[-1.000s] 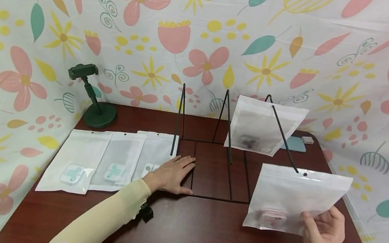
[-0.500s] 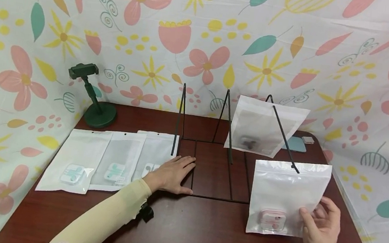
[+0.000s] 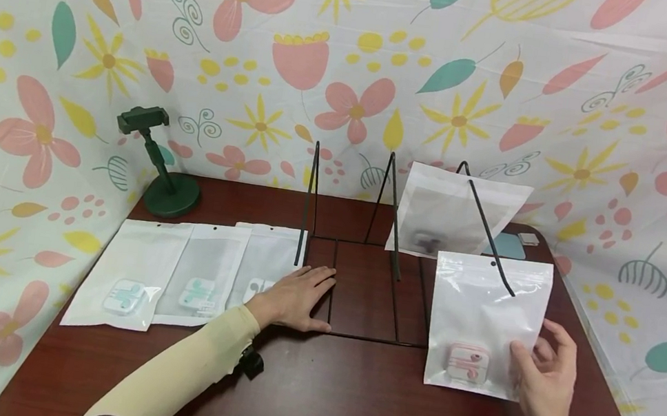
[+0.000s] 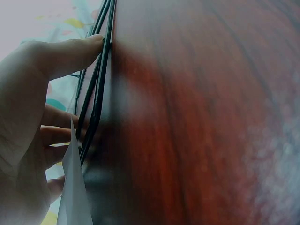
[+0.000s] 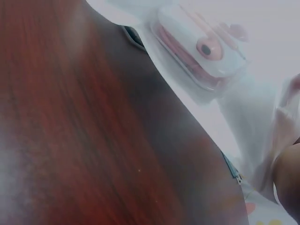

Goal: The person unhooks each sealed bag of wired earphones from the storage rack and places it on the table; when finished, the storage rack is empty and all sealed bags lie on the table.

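Note:
A white zip bag (image 3: 482, 316) holding a pink earphone case (image 3: 468, 363) hangs by its top hole from the right prong of a black wire rack (image 3: 396, 219). Its lower right edge is pinched between the thumb and fingers of my right hand (image 3: 549, 384); the right wrist view shows the bag's face with the earphone case (image 5: 201, 47) close up. My left hand (image 3: 294, 300) lies with extended fingers on the rack's left base. In the left wrist view, the thumb (image 4: 77, 54) touches the base wires (image 4: 96, 98).
Behind, another white bag (image 3: 464, 210) hangs on the same prong. Several bags (image 3: 146, 254) with earphones lie on the table (image 3: 335, 395) at left. A green phone stand (image 3: 172, 195) stands back left. A light blue flat item (image 3: 506, 245) lies at the back right.
My right hand has shifted back and to the left with the pink-earphone bag, whose hole has slid farther along the prong. The bag now hangs straighter. My left hand stays put.

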`<act>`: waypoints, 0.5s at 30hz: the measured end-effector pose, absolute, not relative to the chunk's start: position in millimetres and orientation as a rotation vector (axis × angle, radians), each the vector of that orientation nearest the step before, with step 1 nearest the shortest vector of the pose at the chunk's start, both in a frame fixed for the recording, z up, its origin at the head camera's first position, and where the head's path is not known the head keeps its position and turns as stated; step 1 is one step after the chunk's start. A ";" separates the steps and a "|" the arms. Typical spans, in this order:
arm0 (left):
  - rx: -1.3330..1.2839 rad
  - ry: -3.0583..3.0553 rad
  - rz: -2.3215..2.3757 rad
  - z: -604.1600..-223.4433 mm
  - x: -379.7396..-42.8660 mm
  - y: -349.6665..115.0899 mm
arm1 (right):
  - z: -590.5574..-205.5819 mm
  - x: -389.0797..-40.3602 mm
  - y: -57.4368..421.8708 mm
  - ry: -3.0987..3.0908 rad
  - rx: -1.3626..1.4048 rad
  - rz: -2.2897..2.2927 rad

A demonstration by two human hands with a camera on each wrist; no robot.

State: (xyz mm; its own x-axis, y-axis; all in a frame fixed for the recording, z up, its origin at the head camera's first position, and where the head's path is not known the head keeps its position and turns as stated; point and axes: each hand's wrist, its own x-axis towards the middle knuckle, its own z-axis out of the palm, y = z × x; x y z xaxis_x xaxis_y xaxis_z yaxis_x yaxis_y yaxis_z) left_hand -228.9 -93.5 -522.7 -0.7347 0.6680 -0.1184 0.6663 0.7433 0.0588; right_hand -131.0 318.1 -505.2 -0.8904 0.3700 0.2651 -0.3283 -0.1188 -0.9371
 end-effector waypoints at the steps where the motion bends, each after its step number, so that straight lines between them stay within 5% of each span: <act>1: 1.082 2.810 0.016 -523.0 -229.0 -93.5 | -505.2 -132.6 318.4 -1.709 -0.060 2.067; 15: 1.079 2.806 0.015 -526.2 -229.6 -94.0 | -506.9 -150.0 320.0 -1.852 -0.378 1.995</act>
